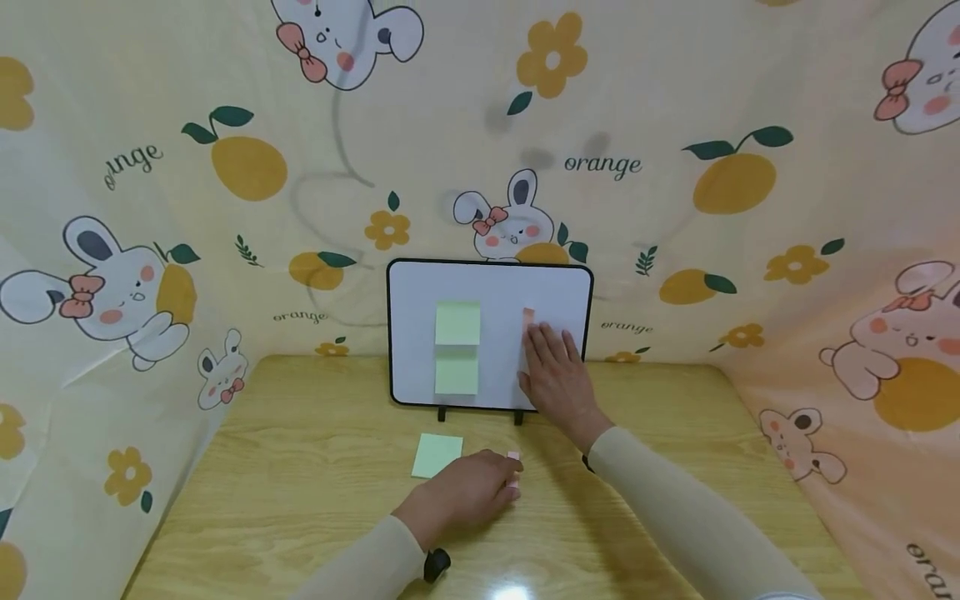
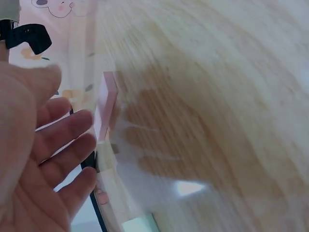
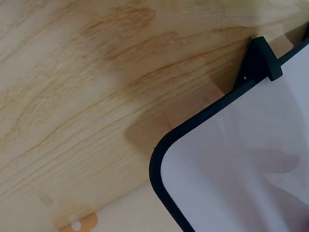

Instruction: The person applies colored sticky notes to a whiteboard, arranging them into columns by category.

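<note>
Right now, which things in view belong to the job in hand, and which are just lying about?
Seemingly part of the job:
- black-framed whiteboard on black feet
- two green sticky notes on it
- narrow pinkish sticky strip under the right hand
- pink pad by the left hand
- green pad

Apparently just surroundings:
- rabbit-and-orange printed backdrop
- wood-grain tabletop

left hand (image 1: 457, 490) and right hand (image 1: 562, 379) bare; left sleeve (image 1: 367, 567) and right sleeve (image 1: 690, 508) long, plain, smooth, cream to pale beige. rounded black piece (image 1: 437, 566) juts beside the left cuff (image 1: 409, 537); small black edge (image 1: 587, 464) shows under the right cuff (image 1: 602, 446), mostly hidden. left wrist view: black bent part (image 2: 34, 37), blunt-ended, next to a pale cuff (image 2: 9, 10).
</note>
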{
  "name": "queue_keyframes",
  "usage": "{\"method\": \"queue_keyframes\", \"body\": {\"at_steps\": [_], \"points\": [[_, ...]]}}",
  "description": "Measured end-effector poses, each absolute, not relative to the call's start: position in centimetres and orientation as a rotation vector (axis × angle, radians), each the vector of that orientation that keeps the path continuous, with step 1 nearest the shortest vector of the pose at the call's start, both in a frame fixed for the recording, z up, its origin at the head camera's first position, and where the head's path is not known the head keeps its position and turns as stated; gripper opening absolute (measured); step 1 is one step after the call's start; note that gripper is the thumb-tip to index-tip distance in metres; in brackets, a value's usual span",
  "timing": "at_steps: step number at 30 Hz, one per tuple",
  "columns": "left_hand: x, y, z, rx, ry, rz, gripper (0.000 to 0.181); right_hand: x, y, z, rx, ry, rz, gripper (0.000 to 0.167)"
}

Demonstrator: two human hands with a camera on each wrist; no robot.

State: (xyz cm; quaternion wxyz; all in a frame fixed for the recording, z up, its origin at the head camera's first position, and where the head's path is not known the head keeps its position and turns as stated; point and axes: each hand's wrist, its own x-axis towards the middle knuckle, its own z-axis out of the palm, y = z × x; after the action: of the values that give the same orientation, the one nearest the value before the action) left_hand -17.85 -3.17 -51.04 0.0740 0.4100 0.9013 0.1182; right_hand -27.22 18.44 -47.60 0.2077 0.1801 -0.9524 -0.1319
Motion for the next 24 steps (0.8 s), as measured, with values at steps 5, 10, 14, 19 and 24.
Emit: {"method": "queue_keyframes", "body": {"at_steps": [5,10,14,19,24], "points": [[-20.5,-2.5,-48.9,1.316,2.931,0.254,0.033,-27.0,18.5,-47.6,0.492,-2.709,-0.388,0.076],[-25.6,-1.8,-43.6,1.301,3.137,0.014,0.049,-27.0,18.6,-47.7,0.48,-2.725,-0.394,0.077],[-28.6,-1.2,-40.8,1.267,3.067,-0.174,0.069,-26.9,18.3,-47.8,0.47,-2.764,-0.352,0.08],[-30.6,0.0,-40.0,1.288,2.963,-0.305,0.081,-26.7,18.0,-47.9,0.459,-2.795,-0.318,0.085],[-31.5,0.8,-39.8,1.298,2.983,-0.399,0.083,-26.7,18.0,-47.9,0.447,-2.79,-0.328,0.088]]}}
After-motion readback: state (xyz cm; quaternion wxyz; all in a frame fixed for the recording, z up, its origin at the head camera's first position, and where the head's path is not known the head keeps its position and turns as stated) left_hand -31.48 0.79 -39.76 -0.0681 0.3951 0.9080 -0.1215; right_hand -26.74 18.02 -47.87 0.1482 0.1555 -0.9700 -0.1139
